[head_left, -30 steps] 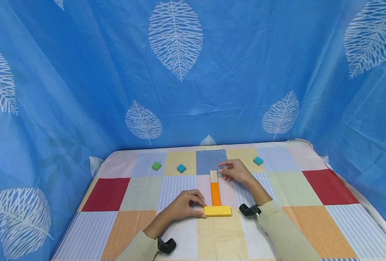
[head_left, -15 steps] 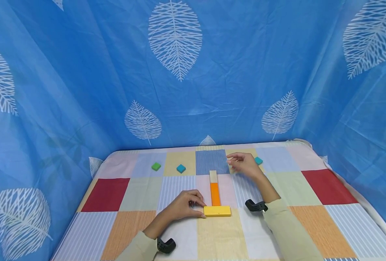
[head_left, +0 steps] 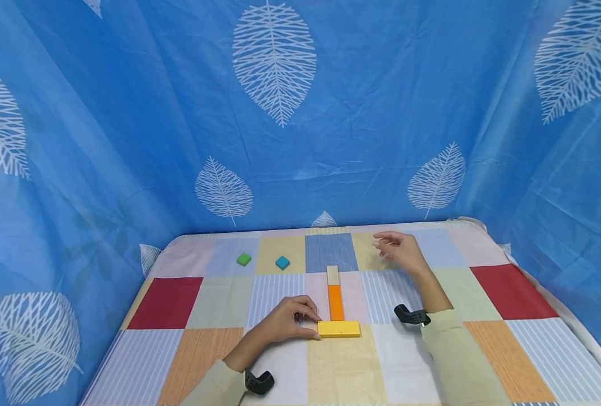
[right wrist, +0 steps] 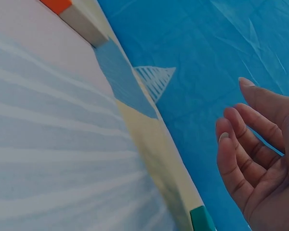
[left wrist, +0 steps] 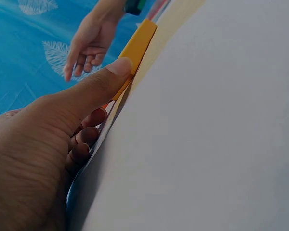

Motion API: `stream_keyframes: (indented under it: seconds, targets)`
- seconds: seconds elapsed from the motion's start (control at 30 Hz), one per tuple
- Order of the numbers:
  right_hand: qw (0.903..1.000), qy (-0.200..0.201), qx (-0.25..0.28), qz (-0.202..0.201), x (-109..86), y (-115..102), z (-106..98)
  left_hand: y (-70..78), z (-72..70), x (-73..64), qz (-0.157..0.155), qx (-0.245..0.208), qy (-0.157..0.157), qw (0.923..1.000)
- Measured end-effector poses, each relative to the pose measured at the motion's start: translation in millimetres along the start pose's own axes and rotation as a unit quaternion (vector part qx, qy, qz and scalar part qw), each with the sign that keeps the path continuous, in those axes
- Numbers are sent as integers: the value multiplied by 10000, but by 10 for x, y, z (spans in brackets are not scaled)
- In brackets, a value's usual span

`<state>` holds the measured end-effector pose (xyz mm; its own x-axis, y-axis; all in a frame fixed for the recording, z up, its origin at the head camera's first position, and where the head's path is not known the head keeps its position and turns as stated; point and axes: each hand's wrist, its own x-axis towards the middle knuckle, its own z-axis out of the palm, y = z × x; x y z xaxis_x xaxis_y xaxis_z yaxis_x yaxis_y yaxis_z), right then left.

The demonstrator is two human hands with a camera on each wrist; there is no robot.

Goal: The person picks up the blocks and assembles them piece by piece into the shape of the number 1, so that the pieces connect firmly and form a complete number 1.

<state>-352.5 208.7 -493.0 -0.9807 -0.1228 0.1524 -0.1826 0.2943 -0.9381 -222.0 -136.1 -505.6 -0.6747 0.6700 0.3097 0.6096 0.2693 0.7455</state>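
Note:
A yellow rectangular block point(head_left: 338, 329) lies crosswise on the patchwork cloth. My left hand point(head_left: 291, 319) pinches its left end, thumb at the near side and forefinger at the far corner; the thumb point(left wrist: 119, 67) shows against the block in the left wrist view. From the block's far side runs an orange block point(head_left: 335, 303), with a pale wooden block point(head_left: 333, 275) beyond it in line. My right hand point(head_left: 399, 251) hovers at the back right, fingers loosely bent, holding nothing. Below it, a teal block point(right wrist: 202, 219) appears in the right wrist view; the hand hides it in the head view.
A green block point(head_left: 244, 259) and a blue block point(head_left: 282, 263) lie at the back left of the cloth point(head_left: 219, 304). Blue leaf-patterned sheeting point(head_left: 330, 163) hangs behind the table and on both sides.
My right hand has moved right and slightly away from beside the pale wooden block, to over the teal block, which was visible before. The left hand keeps its place on the yellow block.

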Motion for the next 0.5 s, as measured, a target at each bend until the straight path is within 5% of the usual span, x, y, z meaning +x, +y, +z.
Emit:
stream_keyframes:
  seconds: [0.07,0.23,0.3,0.5]
  targets:
    - [10000,50,-21,53,-42,-81,-48,-7,9,-2,-16,0,8,10000]
    - [9998,125,15,179,-117,-200,-163,-314,107,-20,-48,69,71,9999]
    - [9995,226,36,202,-80,-88,-209,-436,137,-26,-22,102,80,9999]
    - [9983,514,-155,222,-15,191,-316,-462,134,-21,102,111,92,9998]
